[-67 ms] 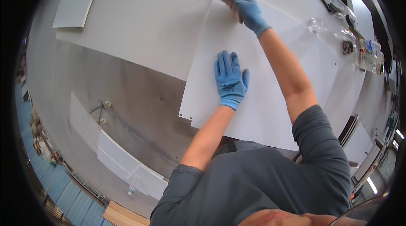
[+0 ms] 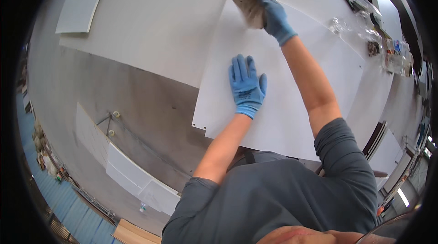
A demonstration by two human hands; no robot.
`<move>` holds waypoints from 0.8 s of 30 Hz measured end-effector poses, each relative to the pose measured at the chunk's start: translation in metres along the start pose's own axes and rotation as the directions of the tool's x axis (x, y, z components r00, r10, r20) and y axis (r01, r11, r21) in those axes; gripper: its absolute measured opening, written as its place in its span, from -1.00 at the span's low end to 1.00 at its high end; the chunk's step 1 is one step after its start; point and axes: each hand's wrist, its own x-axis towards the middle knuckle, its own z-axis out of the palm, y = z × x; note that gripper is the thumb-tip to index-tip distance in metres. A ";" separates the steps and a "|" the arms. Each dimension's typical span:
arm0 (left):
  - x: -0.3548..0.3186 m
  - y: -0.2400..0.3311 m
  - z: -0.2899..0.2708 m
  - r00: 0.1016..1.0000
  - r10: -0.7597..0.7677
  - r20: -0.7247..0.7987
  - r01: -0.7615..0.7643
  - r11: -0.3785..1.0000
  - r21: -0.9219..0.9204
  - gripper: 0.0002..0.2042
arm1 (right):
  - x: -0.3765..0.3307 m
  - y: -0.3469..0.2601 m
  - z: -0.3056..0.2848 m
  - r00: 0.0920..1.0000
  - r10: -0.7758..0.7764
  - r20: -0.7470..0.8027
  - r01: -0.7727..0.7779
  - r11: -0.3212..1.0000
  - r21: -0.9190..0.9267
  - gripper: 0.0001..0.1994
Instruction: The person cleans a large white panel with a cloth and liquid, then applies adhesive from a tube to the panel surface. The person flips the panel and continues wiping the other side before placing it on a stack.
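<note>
A large white panel (image 2: 283,93) with small holes by its edges lies on the pale table in front of me. My left hand (image 2: 246,82), in a blue glove, rests flat on it with the fingers stretched out. Up at the panel's far left corner, my right hand (image 2: 276,18), gloved in blue too, grips a beige cloth (image 2: 248,0). The cloth is blurred by motion and hangs partly beyond the panel's edge. The fingertips of my right hand are hidden behind the cloth.
Clear plastic bottles (image 2: 397,59) stand at the right, past the panel. Another white panel (image 2: 84,7) lies at the table's far left. Lower left, white boards (image 2: 137,175) lean near a wheeled metal frame (image 2: 109,123) on the grey floor.
The cloth has swung and spread out wider, and my right hand has shifted slightly to the right and down. My left hand stays flat on the panel.
</note>
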 end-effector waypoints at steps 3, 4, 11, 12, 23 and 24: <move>0.002 0.002 -0.002 1.000 0.023 0.005 -0.023 0.999 0.025 -0.31 | -0.059 -0.017 -0.038 0.997 -0.002 0.083 -0.040 0.866 0.498 -0.49; 0.003 0.003 -0.003 1.000 0.029 -0.010 -0.028 0.999 0.034 -0.29 | -0.080 -0.021 -0.052 0.995 -0.026 0.095 -0.032 0.825 0.564 -0.48; 0.098 0.077 0.014 0.985 0.105 -0.140 -0.155 0.896 -0.415 -0.15 | -0.182 -0.038 -0.149 0.983 -0.158 -0.091 0.179 0.728 0.662 -0.45; 0.125 0.098 0.023 0.972 0.175 -0.156 -0.229 0.852 -0.470 -0.08 | -0.194 -0.041 -0.163 0.977 -0.151 -0.149 0.212 0.717 0.664 -0.45; 0.279 0.306 0.148 0.907 0.421 -0.003 -0.225 0.478 -0.849 0.33 | -0.250 -0.060 -0.283 0.861 -0.305 -0.408 0.502 0.643 0.578 -0.42; 0.281 0.312 0.158 0.916 0.401 0.000 -0.185 0.424 -0.887 0.21 | -0.251 -0.059 -0.287 0.862 -0.289 -0.416 0.496 0.644 0.582 -0.40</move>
